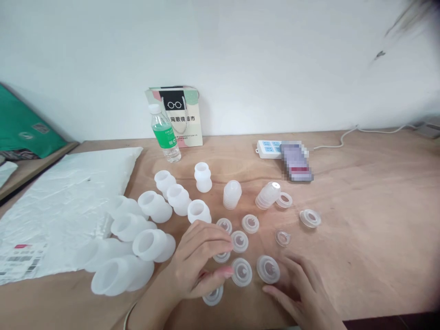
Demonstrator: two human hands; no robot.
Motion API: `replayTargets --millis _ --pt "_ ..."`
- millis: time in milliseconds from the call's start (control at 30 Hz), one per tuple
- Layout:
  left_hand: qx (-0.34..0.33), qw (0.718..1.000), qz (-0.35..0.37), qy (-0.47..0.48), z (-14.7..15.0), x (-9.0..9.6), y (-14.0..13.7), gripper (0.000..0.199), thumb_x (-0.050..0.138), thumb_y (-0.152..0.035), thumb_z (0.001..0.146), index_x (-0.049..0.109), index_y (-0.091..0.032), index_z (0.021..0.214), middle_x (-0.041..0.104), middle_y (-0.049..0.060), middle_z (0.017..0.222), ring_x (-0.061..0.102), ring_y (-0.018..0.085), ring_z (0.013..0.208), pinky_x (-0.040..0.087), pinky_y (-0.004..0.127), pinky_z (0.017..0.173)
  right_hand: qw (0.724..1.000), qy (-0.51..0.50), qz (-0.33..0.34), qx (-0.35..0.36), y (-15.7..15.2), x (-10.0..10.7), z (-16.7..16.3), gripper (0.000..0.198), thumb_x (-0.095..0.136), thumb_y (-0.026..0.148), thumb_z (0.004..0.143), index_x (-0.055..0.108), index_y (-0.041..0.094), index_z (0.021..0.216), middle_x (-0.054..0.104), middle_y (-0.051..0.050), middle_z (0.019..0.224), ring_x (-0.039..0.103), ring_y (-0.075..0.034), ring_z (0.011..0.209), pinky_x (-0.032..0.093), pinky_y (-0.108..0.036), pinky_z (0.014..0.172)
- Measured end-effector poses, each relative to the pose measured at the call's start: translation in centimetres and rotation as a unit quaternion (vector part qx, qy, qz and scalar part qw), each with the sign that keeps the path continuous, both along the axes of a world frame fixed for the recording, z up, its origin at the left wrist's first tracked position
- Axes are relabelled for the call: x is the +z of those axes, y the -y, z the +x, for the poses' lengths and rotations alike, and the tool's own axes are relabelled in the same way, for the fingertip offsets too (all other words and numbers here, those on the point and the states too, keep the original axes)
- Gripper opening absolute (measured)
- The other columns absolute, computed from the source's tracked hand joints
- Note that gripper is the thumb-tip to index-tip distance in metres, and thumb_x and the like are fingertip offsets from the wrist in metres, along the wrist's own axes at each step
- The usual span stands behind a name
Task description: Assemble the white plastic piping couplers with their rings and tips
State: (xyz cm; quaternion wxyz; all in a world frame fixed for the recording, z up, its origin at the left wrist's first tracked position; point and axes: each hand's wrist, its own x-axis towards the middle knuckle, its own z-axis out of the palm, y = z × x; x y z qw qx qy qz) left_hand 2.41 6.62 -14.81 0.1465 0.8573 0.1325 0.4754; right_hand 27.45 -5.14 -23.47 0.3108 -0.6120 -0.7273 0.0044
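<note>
Discs (241, 272) of clear, ringed plastic are lying flat across the near middle of the worktop (360, 266), spread out singly, probably so each is offering its rim to the fingers. We are holding our left hand (192, 261) arched over this group: its grip is standing apart, thumb well away from the fingertips, with discs showing below and between, and we are seeing nothing clamped there. Our right hand (307, 291) is resting low by the rightmost near disc (268, 269), its grip likewise parted, thumb and fingers flanking that disc's right side; whether skin is touching plastic, we are unable to tell. White hollow sleeves (154, 245), double-bulged, are crowding to the left, showing open mouths; we are reading their separation from the discs as grouping by kind. Two domed caps (232, 195) are standing beyond the discs, a loose ring (284, 206) lying just beside the farther-right one. Farther back, we are noting a water bottle (165, 137) standing before a paper bag (190, 123), and a phone (296, 160) overlapping a power strip (270, 150) in our view, all apparently sitting rearward to leave the hands room.
</note>
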Motion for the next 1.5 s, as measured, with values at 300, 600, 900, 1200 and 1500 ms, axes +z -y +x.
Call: replayTargets --millis 300,600,900,1200,1500 --pt "-0.011 1.0 -0.005 -0.001 -0.3 -0.6 0.1 0.02 0.056 -0.021 0.09 0.057 -0.011 0.108 0.067 0.013 0.097 0.061 0.023 0.094 0.051 0.037 0.075 0.986 -0.064 0.023 -0.153 0.0 -1.1 4.0 0.043 0.064 0.051 0.079 0.056 0.022 0.109 0.055 -0.004 0.08 0.059 -0.024 0.066 0.052 -0.037 0.056" --pt "-0.004 0.998 -0.051 -0.044 0.1 -0.6 0.4 0.035 0.059 -0.025 0.09 0.051 -0.017 0.122 0.068 0.012 0.104 0.063 0.023 0.097 0.054 0.036 0.08 0.983 -0.177 -0.026 -0.044 -1.3 2.9 2.3 0.015 0.061 0.034 0.086 0.06 0.025 0.097 0.066 -0.001 0.075 0.066 -0.019 0.068 0.056 -0.028 0.062" --pt "-0.029 0.983 -0.16 -0.087 1.0 -0.1 1.2 0.057 0.059 -0.023 0.091 0.035 -0.024 0.142 0.062 0.012 0.124 0.063 0.022 0.11 0.055 0.034 0.09 0.932 -0.294 -0.088 0.194 -5.9 8.9 -6.0 0.01 0.058 0.024 0.09 0.057 0.029 0.099 0.068 0.001 0.087 0.066 -0.014 0.079 0.055 -0.024 0.07" --pt "0.062 0.977 -0.192 0.067 0.4 -0.6 0.8 0.036 0.056 -0.005 0.086 0.056 -0.021 0.118 0.065 0.008 0.111 0.061 0.018 0.107 0.052 0.032 0.09 0.995 -0.054 -0.024 -0.085 -10.9 7.5 3.3 0.027 0.058 0.045 0.085 0.059 0.022 0.1 0.065 -0.006 0.087 0.061 -0.023 0.078 0.049 -0.037 0.069" --pt "0.028 0.961 -0.258 0.098 0.8 -1.1 1.5 0.042 0.06 -0.007 0.086 0.045 -0.024 0.121 0.063 0.01 0.122 0.066 0.017 0.105 0.056 0.03 0.087 0.979 0.118 -0.126 -0.109 -15.2 3.3 7.8 0.023 0.06 0.04 0.079 0.064 0.022 0.092 0.067 -0.012 0.091 0.063 -0.031 0.085 0.049 -0.04 0.069"
